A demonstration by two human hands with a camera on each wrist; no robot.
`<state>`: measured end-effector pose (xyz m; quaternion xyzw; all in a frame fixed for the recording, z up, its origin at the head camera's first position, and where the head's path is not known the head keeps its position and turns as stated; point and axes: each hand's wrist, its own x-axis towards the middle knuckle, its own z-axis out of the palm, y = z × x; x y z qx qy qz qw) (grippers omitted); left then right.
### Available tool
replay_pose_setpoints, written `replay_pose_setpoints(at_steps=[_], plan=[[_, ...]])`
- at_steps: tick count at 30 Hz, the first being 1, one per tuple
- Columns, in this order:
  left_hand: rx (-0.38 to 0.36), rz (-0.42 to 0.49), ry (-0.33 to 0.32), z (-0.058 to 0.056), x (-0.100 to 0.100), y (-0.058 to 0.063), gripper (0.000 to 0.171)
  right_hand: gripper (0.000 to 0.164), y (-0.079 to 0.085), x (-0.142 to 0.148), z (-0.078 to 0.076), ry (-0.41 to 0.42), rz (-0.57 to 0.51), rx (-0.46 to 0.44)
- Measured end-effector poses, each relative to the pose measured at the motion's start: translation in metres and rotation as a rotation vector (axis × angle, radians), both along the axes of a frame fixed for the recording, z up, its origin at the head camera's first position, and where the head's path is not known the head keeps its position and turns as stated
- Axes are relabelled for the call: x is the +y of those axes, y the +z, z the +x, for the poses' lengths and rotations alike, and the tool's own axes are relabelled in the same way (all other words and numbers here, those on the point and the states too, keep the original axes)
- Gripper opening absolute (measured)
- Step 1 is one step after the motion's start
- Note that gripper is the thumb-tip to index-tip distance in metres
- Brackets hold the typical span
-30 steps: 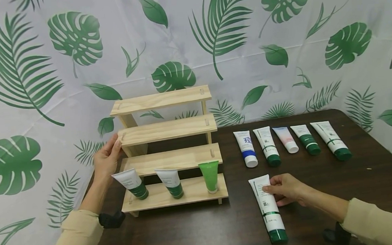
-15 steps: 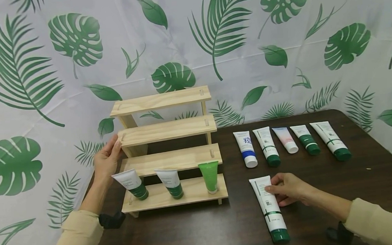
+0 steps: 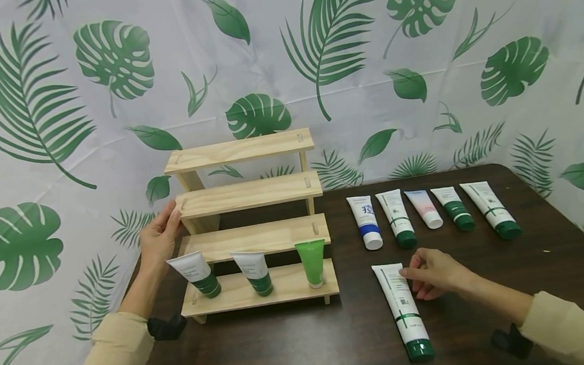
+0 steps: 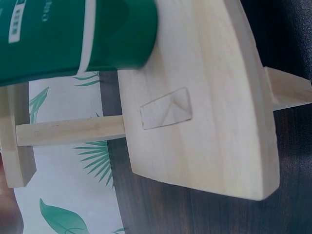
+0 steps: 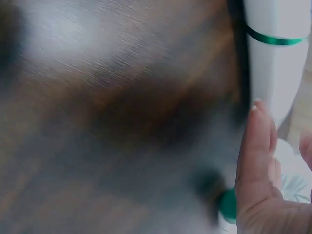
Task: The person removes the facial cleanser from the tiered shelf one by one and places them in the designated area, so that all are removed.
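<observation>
Watching from beside the table, I'd say the right hand's (image 3: pixel 438 274) angle matters most. The big white tube (image 3: pixel 404 313) lies flat on the dark tabletop (image 3: pixel 283 341), right of the wooden rack (image 3: pixel 260 234), with its dark green cap toward the person. That hand is at the flat crimped end, fingers loose, thumb apart from them, nothing pinched; whether the thumb brushes the tube's edge, I can't tell. My guess is the step is lining the tube up where it lies. If so, work from both sides of the body instead of nudging one edge, because something that long will probably swivel on its cap, and mind the blue-banded tube (image 3: pixel 365 222) just behind. The left hand (image 3: pixel 157 237) has thumb and fingers on the left end of the rack's second shelf down. Light hold there, honestly: one tug and the leaning white-and-green tube (image 3: pixel 196 274) on the bottom step could topple, same with the bright green tube (image 3: pixel 313 263).
</observation>
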<state>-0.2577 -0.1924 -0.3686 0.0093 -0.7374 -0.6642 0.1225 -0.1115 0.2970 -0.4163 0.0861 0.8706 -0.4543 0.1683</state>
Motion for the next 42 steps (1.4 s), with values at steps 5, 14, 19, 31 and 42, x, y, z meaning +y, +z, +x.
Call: replay_pose_setpoints(at_steps=[5, 14, 19, 31, 42], plan=[[0.002, 0.004, -0.001, 0.001, 0.000, 0.001, 0.046, 0.037, 0.019, -0.005, -0.010, 0.039, -0.047, 0.180], [0.002, 0.016, -0.010, 0.002, 0.001, 0.001, 0.047, 0.034, 0.050, -0.041, -0.026, 0.066, -0.264, 0.425], [-0.001, 0.006, -0.017, 0.002, 0.001, 0.001, 0.047, 0.035, 0.056, -0.064, -0.029, 0.065, -0.331, 0.483], [-0.003, 0.006, -0.043, 0.001, -0.001, 0.002, 0.047, 0.037, 0.059, -0.099, -0.028, 0.162, -0.335, 0.520], [0.000, 0.015, -0.036, 0.002, 0.000, 0.001, 0.046, 0.042, 0.056, -0.121, -0.031, 0.222, -0.382, 0.522]])
